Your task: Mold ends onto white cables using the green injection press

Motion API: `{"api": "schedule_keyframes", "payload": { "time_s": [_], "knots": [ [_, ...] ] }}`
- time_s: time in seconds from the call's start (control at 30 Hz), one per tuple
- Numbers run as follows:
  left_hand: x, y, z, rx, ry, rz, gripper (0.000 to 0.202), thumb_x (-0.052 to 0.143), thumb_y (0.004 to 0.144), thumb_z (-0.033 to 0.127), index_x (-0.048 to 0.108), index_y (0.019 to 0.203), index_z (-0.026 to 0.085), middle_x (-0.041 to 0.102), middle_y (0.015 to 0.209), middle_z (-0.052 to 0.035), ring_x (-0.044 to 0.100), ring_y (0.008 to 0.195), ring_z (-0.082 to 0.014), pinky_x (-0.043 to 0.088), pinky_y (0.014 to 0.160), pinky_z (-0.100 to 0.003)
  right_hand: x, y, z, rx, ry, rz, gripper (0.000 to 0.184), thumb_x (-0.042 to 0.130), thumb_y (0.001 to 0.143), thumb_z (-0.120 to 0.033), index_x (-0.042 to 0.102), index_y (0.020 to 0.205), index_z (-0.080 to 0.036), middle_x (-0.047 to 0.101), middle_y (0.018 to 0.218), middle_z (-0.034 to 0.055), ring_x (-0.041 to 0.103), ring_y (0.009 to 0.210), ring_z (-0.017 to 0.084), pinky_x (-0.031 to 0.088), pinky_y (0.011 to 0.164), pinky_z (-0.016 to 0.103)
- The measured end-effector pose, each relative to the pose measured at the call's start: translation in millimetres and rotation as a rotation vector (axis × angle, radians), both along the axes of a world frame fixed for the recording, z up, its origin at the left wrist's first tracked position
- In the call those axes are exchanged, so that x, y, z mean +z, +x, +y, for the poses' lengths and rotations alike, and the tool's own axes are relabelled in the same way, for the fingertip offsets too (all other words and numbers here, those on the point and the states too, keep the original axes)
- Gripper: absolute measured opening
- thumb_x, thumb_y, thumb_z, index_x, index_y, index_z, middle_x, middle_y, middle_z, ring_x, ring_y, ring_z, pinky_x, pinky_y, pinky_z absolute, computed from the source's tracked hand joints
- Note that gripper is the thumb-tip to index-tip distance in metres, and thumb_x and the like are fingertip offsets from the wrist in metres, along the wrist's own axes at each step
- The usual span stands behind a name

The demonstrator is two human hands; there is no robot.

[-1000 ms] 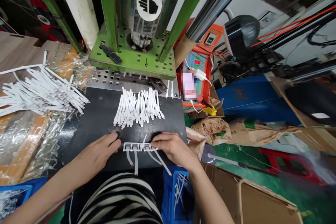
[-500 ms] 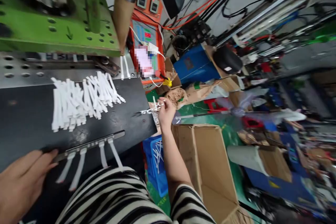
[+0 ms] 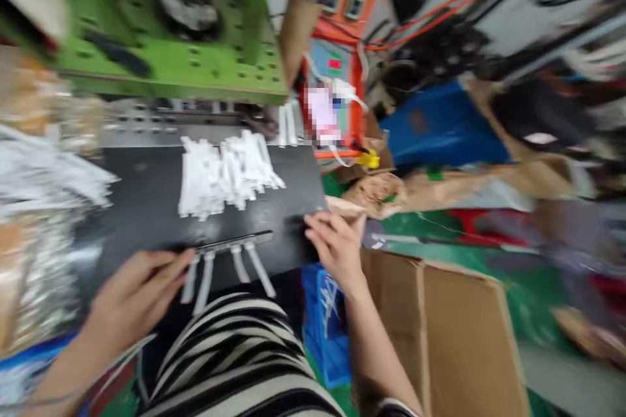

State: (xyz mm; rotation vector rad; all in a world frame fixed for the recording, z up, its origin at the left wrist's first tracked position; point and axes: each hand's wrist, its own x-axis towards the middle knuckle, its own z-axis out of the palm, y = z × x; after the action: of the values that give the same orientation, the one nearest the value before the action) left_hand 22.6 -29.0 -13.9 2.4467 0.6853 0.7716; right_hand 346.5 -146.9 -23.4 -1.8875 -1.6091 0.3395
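My left hand (image 3: 139,290) pinches the left end of a narrow dark metal bar (image 3: 244,238) at the front of the black tabletop. Several white flat strips (image 3: 208,277) hang from the bar's front side, their lower ends toward my striped shirt. Past the bar lies a pile of similar white strips (image 3: 222,172). Over the table's right edge is my right hand (image 3: 337,244), its fingers loosely stretched out and apart, with nothing visible in them. Motion blur softens the picture.
A green machine (image 3: 195,71) stands behind the black table (image 3: 141,176). An orange control box (image 3: 359,98) is at back right. Below right are a blue crate (image 3: 325,345) and a cardboard box (image 3: 464,332). More white strips (image 3: 53,172) and clear bags (image 3: 53,287) lie at left.
My right hand has let go of the small white pieces it held past the table's right edge and has drawn back toward the table. The view has swung left; my left hand keeps the bar.
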Motion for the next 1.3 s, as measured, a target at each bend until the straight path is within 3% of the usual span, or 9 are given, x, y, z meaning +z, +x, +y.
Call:
{"api": "schedule_keyframes", "payload": {
  "time_s": [0.1, 0.17, 0.33, 0.47, 0.63, 0.77, 1.0, 1.17, 1.3],
  "knots": [
    [10.5, 4.0, -7.0, -0.031, 0.033, -0.141, 0.041, 0.056, 0.093, 0.006, 0.06, 0.131, 0.021, 0.064, 0.087, -0.0042, 0.061, 0.076, -0.0145, 0.051, 0.068, -0.026, 11.7, -58.3, 24.8, 0.416, 0.18, 0.217, 0.041, 0.054, 0.097, -0.013, 0.062, 0.132, -0.031, 0.066, 0.102, 0.0039, 0.064, 0.085, 0.014, 0.055, 0.076, 0.026],
    [7.5, 13.5, -4.0, -0.057, 0.022, -0.201, 0.035, 0.054, 0.094, 0.006, 0.063, 0.125, 0.02, 0.062, 0.079, -0.0026, 0.058, 0.071, -0.0131, 0.05, 0.063, -0.026, 14.4, -85.1, 34.4, 0.461, 0.272, 0.256, 0.04, 0.055, 0.095, -0.01, 0.066, 0.127, -0.03, 0.066, 0.094, 0.0034, 0.063, 0.079, 0.014, 0.054, 0.069, 0.026],
    [14.4, 27.7, 8.9, 0.116, -0.221, -0.257, 0.019, 0.055, 0.098, 0.021, 0.072, 0.092, 0.018, 0.053, 0.066, 0.0008, 0.054, 0.06, -0.0095, 0.045, 0.056, -0.021, 27.2, -79.3, 55.9, 0.248, 0.189, 0.455, 0.018, 0.059, 0.092, -0.016, 0.075, 0.092, -0.024, 0.07, 0.082, 0.0032, 0.066, 0.072, 0.016, 0.053, 0.063, 0.026],
    [24.6, 48.9, 47.0, 0.291, -0.387, 0.056, 0.045, 0.059, 0.096, 0.032, 0.052, 0.055, 0.015, 0.043, 0.057, 0.0037, 0.047, 0.055, -0.0083, 0.037, 0.054, -0.021, 33.2, -37.9, 112.1, 0.121, -0.09, 0.472, 0.03, 0.065, 0.089, -0.041, 0.067, 0.069, -0.019, 0.059, 0.056, -0.0004, 0.054, 0.051, 0.014, 0.043, 0.049, 0.024],
    [25.2, 56.4, 90.9, 0.369, -0.314, 0.216, 0.029, 0.06, 0.094, 0.034, 0.061, 0.073, 0.014, 0.056, 0.072, -0.001, 0.055, 0.064, -0.0131, 0.038, 0.059, -0.024, 20.0, -15.3, 182.7, 0.109, -0.245, 0.221, 0.045, 0.061, 0.077, -0.064, 0.064, 0.067, -0.019, 0.06, 0.055, 0.0026, 0.055, 0.05, 0.019, 0.042, 0.052, 0.03],
    [29.3, 8.3, 82.6, 0.374, -0.186, 0.332, 0.013, 0.053, 0.094, 0.015, 0.066, 0.097, 0.015, 0.059, 0.094, -0.0074, 0.057, 0.079, -0.0183, 0.042, 0.072, -0.03, 19.3, -23.7, 188.8, 0.062, -0.076, -0.275, 0.049, 0.05, 0.084, -0.056, 0.073, 0.098, -0.015, 0.069, 0.079, 0.0108, 0.062, 0.065, 0.026, 0.046, 0.064, 0.037],
    [35.1, -100.2, 107.1, 0.396, 0.244, 0.647, 0.023, 0.041, 0.099, 0.011, 0.064, 0.095, 0.014, 0.065, 0.1, -0.0116, 0.056, 0.095, -0.0243, 0.037, 0.081, -0.037, 48.6, -142.9, 225.9, 0.637, -0.217, -0.335, 0.022, 0.053, 0.095, -0.023, 0.075, 0.097, -0.02, 0.071, 0.095, 0.0095, 0.068, 0.09, 0.023, 0.049, 0.081, 0.032],
    [26.9, -96.5, 113.6, 0.221, 0.375, 0.449, 0.022, 0.038, 0.103, 0.015, 0.059, 0.096, 0.017, 0.067, 0.096, -0.0058, 0.06, 0.092, -0.0167, 0.038, 0.09, -0.035, 53.5, -226.7, 270.3, 0.613, -0.328, -0.391, 0.024, 0.052, 0.095, -0.019, 0.073, 0.105, -0.012, 0.071, 0.109, 0.0169, 0.07, 0.098, 0.027, 0.05, 0.081, 0.033],
    [24.9, -68.6, 86.8, 0.023, 0.291, 0.266, 0.023, 0.036, 0.102, 0.012, 0.057, 0.094, 0.017, 0.068, 0.091, -0.0038, 0.061, 0.086, -0.0138, 0.044, 0.093, -0.033, 56.1, -229.1, 263.0, 0.605, -0.378, -0.396, 0.028, 0.048, 0.09, -0.005, 0.07, 0.108, -0.008, 0.072, 0.104, 0.0196, 0.071, 0.095, 0.029, 0.049, 0.078, 0.034]
  ]
}}
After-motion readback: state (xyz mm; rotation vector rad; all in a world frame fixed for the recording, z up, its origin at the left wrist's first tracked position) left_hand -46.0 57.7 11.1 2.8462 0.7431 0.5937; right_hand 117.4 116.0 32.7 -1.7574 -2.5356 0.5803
